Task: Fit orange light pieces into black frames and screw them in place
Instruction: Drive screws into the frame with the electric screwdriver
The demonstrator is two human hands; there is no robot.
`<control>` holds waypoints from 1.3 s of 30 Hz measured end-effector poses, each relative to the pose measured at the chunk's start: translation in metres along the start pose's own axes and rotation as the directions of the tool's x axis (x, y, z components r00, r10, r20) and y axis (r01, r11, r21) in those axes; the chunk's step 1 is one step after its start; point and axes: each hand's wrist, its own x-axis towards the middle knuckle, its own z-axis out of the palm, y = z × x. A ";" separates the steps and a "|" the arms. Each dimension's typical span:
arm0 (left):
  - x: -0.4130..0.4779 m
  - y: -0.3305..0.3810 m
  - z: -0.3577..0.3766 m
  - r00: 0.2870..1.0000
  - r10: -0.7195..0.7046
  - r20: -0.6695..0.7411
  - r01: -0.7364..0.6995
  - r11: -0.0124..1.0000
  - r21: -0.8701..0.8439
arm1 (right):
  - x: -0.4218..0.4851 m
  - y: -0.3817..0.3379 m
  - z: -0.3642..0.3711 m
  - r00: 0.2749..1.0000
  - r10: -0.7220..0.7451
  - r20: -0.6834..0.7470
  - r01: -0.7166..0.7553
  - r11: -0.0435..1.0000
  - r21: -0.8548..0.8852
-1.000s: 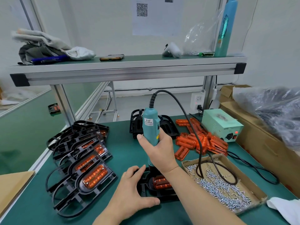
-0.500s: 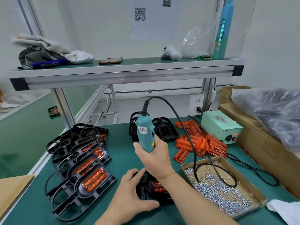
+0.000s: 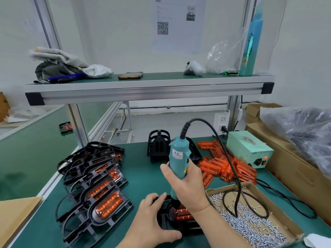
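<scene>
Both the left hand (image 3: pixel 152 219) and right hand (image 3: pixel 188 187) are bare, as are the forearms (image 3: pixel 220 228).

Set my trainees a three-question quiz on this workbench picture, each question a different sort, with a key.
1. True or false: the right hand grips the teal electric screwdriver, pointed down at the black frame.
2. The loose screws lie in: A) a cardboard tray B) a glass jar C) a metal bucket.
3. Fill in: the finished frames are stacked to the ____ of the left hand.
Key: 1 true; 2 A; 3 left.
</scene>
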 end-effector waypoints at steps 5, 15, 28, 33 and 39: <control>0.004 0.000 0.003 1.000 -0.003 -0.004 0.003 1.000 0.027 | 0.007 -0.018 0.001 0.997 -0.082 0.001 0.082 0.996 0.017; 0.003 -0.010 0.012 0.992 -0.060 -0.110 0.052 0.996 -0.075 | 0.041 0.021 -0.093 0.732 0.604 -0.314 -0.470 0.782 0.410; 0.003 -0.016 0.013 0.977 -0.018 -0.213 0.007 0.999 -0.052 | 0.008 0.088 -0.121 0.563 0.643 -0.519 -0.686 0.714 0.140; 0.004 -0.014 0.013 0.990 -0.050 -0.131 0.045 0.998 -0.038 | 0.006 0.088 -0.122 0.597 0.576 -0.559 -0.711 0.702 -0.036; 0.004 -0.017 0.011 0.994 -0.050 -0.096 0.044 0.997 -0.066 | 0.001 0.083 -0.126 0.567 0.559 -0.605 -0.764 0.632 -0.132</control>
